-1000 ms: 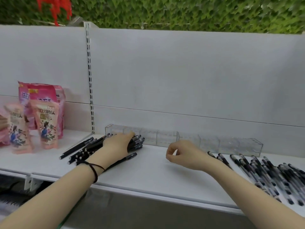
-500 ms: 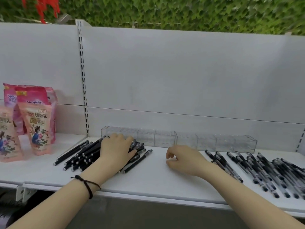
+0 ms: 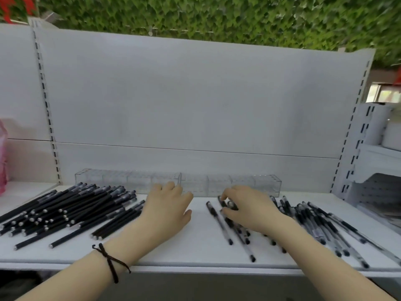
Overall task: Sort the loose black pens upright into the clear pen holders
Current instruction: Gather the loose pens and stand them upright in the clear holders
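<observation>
White shop shelf bore both hands: left hand lay slack, corralling matte black pens at nine o'clock; right hand pinched a clear-barrelled black pen at three, seemingly to lift it. Clear acrylic pen holders stood empty at twelve.

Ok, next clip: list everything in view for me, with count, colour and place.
solid black pens: a pile, uncounted, black, shelf left
clear-barrelled pens: a pile, uncounted, clear with black grips, shelf right
pen holders: two, clear, end to end at shelf back, empty
shelf: one, white, foreground
back panel: one, white, behind the shelf
packet: one, pink, left edge
leaf wall: one, green, top
side shelving: one, white, right edge
left hand: one, rests on the shelf beside the black pens, dark cord on wrist
right hand: one, fingers curled on clear-barrelled pens
</observation>
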`<act>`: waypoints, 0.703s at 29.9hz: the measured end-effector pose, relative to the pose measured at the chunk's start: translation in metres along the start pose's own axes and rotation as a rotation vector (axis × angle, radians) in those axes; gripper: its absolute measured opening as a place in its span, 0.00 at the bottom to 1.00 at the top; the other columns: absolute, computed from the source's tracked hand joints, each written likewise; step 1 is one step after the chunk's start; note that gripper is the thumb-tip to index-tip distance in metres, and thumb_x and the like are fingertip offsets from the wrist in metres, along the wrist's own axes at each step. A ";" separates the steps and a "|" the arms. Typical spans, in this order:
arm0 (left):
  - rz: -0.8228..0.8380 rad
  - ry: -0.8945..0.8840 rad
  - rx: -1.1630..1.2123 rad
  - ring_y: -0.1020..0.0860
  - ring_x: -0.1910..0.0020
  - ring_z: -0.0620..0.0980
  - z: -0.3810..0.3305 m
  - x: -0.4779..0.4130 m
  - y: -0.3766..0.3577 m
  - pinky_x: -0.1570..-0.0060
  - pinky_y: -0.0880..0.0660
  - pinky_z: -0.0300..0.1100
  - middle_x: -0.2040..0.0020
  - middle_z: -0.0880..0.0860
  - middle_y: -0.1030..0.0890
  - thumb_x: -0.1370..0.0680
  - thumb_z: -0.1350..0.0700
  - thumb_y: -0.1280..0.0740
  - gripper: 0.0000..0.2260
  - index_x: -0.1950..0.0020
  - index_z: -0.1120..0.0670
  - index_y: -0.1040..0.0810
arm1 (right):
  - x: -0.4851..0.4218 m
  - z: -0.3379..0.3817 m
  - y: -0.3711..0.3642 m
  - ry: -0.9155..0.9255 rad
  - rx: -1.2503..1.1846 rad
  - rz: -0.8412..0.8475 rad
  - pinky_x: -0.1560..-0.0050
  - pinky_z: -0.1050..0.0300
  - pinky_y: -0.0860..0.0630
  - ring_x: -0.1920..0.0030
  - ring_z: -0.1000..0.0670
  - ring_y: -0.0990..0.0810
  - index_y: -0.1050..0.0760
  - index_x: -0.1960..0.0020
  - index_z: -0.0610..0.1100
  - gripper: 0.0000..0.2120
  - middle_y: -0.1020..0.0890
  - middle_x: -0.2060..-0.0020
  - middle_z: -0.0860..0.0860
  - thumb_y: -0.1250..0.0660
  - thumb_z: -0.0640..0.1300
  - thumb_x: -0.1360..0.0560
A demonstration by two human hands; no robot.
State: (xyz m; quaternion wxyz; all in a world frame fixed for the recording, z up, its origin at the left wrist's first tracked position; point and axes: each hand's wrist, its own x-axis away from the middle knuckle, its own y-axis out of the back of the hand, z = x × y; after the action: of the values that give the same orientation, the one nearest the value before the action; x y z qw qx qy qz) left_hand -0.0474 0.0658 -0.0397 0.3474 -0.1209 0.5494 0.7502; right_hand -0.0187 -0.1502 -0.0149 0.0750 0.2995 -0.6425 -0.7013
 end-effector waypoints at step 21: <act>0.418 0.493 0.496 0.25 0.51 0.48 -0.121 -0.051 0.010 0.47 0.26 0.45 0.49 0.49 0.27 0.21 0.41 0.40 0.16 0.42 0.51 0.26 | 0.098 -0.229 0.032 -0.372 -0.028 0.290 0.54 0.60 0.29 0.51 0.51 0.26 0.29 0.35 0.47 0.21 0.25 0.45 0.50 0.42 0.59 0.21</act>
State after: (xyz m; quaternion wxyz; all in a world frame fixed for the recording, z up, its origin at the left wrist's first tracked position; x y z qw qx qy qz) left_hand -0.0413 -0.0657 -0.0483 0.0640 -0.0955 0.7932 0.5980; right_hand 0.0113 -0.3992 -0.0153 0.0596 0.0687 -0.6719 -0.7350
